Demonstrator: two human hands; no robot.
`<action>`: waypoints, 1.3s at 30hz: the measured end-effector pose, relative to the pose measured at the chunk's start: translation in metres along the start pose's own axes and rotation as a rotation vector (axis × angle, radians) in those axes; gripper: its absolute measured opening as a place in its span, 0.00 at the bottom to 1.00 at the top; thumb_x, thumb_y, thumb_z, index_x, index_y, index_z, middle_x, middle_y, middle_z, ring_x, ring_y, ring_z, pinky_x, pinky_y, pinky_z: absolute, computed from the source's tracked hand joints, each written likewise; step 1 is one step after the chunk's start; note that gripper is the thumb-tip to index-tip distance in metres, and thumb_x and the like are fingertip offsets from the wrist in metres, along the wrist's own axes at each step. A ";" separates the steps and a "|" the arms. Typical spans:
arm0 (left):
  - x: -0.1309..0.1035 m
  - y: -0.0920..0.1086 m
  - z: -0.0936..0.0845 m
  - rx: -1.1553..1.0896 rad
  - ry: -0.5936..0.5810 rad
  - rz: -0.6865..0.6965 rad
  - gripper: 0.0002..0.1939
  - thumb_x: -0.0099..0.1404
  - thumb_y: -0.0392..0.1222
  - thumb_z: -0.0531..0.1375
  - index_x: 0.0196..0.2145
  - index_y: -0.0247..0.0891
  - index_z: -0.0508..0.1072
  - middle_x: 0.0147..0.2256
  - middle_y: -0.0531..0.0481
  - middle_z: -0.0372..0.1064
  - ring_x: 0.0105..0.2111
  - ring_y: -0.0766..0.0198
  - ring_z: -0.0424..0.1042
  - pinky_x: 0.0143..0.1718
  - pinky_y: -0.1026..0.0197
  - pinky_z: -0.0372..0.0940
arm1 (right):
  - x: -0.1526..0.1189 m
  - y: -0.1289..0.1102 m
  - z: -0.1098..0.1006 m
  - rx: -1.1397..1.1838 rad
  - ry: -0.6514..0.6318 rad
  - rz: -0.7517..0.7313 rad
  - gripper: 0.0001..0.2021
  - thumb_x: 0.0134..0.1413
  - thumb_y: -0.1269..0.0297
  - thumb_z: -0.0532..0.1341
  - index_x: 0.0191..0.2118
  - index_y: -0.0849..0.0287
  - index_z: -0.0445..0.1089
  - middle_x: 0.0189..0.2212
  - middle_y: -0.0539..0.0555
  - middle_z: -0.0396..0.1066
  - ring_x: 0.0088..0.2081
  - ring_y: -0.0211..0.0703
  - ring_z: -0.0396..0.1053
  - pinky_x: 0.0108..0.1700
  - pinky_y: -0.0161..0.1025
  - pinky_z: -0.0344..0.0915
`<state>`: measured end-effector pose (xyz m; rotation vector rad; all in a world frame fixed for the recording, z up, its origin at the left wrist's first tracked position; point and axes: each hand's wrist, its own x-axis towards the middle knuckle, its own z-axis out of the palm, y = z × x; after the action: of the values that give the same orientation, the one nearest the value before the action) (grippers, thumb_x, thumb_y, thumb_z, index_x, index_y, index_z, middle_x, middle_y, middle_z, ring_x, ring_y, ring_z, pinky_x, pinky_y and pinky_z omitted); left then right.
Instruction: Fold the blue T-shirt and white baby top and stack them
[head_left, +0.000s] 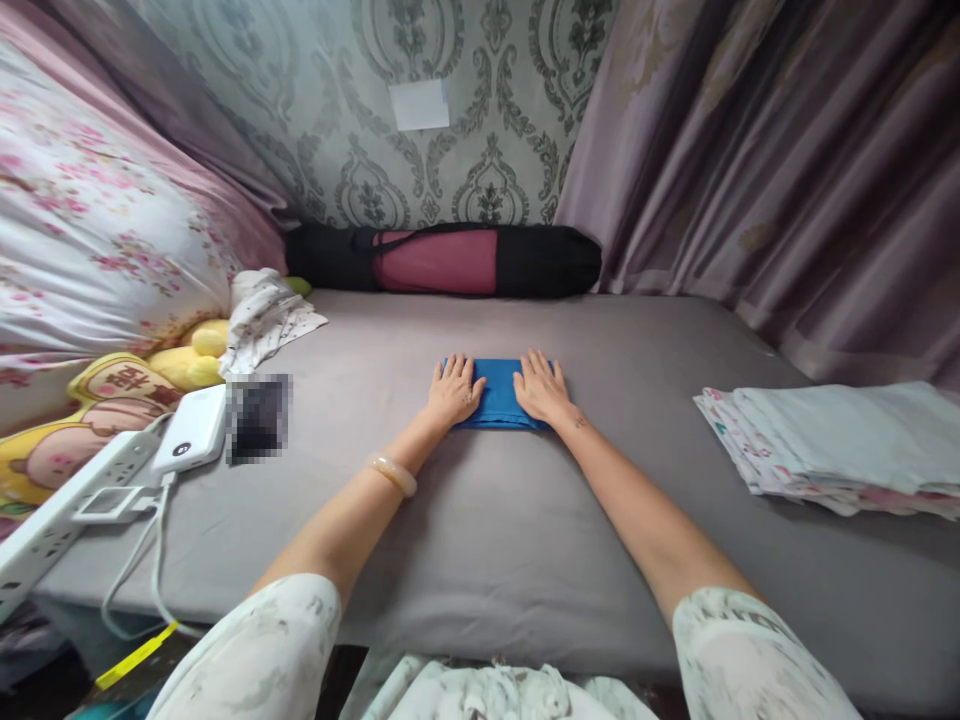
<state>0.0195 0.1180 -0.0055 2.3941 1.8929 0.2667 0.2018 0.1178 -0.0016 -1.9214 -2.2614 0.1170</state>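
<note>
A folded blue cloth [500, 392] lies flat on the grey bed sheet [480, 520], near the middle of the view. My left hand [454, 390] rests palm down on its left end, fingers spread and pointing away from me. On the right end lies my right hand [541, 386], also palm down with fingers apart. The middle of the cloth shows between the two hands. Its near edge shows a few stacked layers. Neither hand grips it.
Folded light fabrics [840, 440] lie at the right. At the left are a white power bank [191, 428], a power strip [75, 510], cables, yellow plush items and a crumpled cloth [264, 318]. A long black and maroon bag [442, 262] lies along the wall.
</note>
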 end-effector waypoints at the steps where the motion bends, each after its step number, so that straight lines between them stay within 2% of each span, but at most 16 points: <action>1: -0.001 -0.001 0.001 -0.013 -0.021 -0.012 0.34 0.71 0.55 0.38 0.66 0.29 0.50 0.67 0.36 0.45 0.68 0.49 0.43 0.66 0.46 0.41 | -0.001 0.001 0.001 0.002 -0.019 0.017 0.29 0.66 0.58 0.39 0.67 0.70 0.50 0.69 0.62 0.44 0.69 0.50 0.40 0.67 0.51 0.38; 9: 0.000 -0.008 0.001 -0.074 -0.071 -0.010 0.35 0.71 0.55 0.38 0.66 0.30 0.50 0.68 0.36 0.43 0.68 0.49 0.42 0.66 0.45 0.42 | 0.001 0.010 0.001 0.053 -0.097 0.022 0.31 0.66 0.56 0.36 0.68 0.69 0.48 0.69 0.62 0.44 0.69 0.50 0.41 0.67 0.51 0.41; 13: -0.010 -0.021 -0.003 -0.080 -0.029 -0.020 0.34 0.71 0.55 0.36 0.66 0.32 0.50 0.68 0.37 0.43 0.68 0.52 0.42 0.66 0.44 0.41 | -0.005 0.023 -0.001 0.053 -0.087 0.045 0.33 0.66 0.54 0.34 0.69 0.69 0.44 0.70 0.62 0.40 0.69 0.50 0.37 0.67 0.52 0.39; 18: -0.021 -0.032 -0.001 -0.094 -0.055 -0.002 0.34 0.72 0.55 0.34 0.66 0.31 0.50 0.68 0.37 0.44 0.68 0.55 0.43 0.66 0.47 0.40 | -0.013 0.031 0.002 0.035 -0.119 0.041 0.33 0.66 0.54 0.34 0.69 0.72 0.44 0.69 0.63 0.40 0.69 0.50 0.39 0.68 0.52 0.38; 21: -0.023 -0.032 0.001 -0.113 -0.010 0.000 0.33 0.72 0.54 0.35 0.66 0.33 0.51 0.67 0.39 0.46 0.68 0.57 0.44 0.67 0.48 0.39 | -0.013 0.023 -0.003 -0.022 -0.090 0.032 0.33 0.66 0.55 0.36 0.68 0.72 0.47 0.69 0.64 0.43 0.69 0.53 0.40 0.67 0.55 0.37; 25: -0.025 -0.032 0.001 -0.149 0.073 -0.027 0.30 0.72 0.53 0.36 0.66 0.37 0.53 0.68 0.44 0.46 0.68 0.60 0.44 0.67 0.52 0.41 | -0.009 -0.003 -0.005 -0.058 0.007 -0.054 0.31 0.67 0.55 0.37 0.68 0.69 0.48 0.69 0.63 0.42 0.69 0.52 0.38 0.67 0.56 0.35; 28: -0.028 -0.032 0.000 -0.140 0.100 -0.021 0.30 0.73 0.52 0.37 0.65 0.37 0.54 0.67 0.46 0.47 0.68 0.61 0.43 0.67 0.52 0.40 | -0.007 -0.018 0.003 -0.039 -0.036 -0.096 0.31 0.67 0.53 0.37 0.68 0.65 0.48 0.69 0.62 0.42 0.69 0.52 0.38 0.67 0.56 0.37; 32: -0.028 -0.033 0.003 -0.105 0.054 0.050 0.30 0.72 0.53 0.39 0.64 0.36 0.56 0.66 0.45 0.50 0.67 0.59 0.45 0.67 0.49 0.38 | -0.004 -0.020 0.011 -0.031 -0.083 -0.075 0.30 0.67 0.53 0.38 0.68 0.63 0.49 0.69 0.61 0.42 0.69 0.53 0.39 0.67 0.56 0.37; 35: -0.028 -0.033 0.005 -0.106 0.050 0.049 0.30 0.72 0.53 0.39 0.64 0.35 0.57 0.66 0.44 0.50 0.67 0.59 0.46 0.67 0.49 0.39 | -0.002 -0.022 0.009 -0.022 -0.103 -0.064 0.30 0.67 0.54 0.40 0.68 0.64 0.49 0.69 0.63 0.42 0.69 0.54 0.40 0.67 0.57 0.37; 39: -0.028 -0.033 0.004 -0.132 0.091 0.043 0.29 0.73 0.53 0.39 0.64 0.37 0.58 0.66 0.45 0.51 0.67 0.60 0.45 0.67 0.50 0.39 | 0.003 -0.041 0.006 0.006 -0.064 -0.058 0.30 0.67 0.55 0.40 0.68 0.65 0.48 0.69 0.64 0.42 0.69 0.55 0.39 0.66 0.58 0.38</action>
<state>-0.0178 0.0985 -0.0173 2.3758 1.7992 0.4948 0.1606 0.1145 -0.0007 -1.8725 -2.3523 0.1803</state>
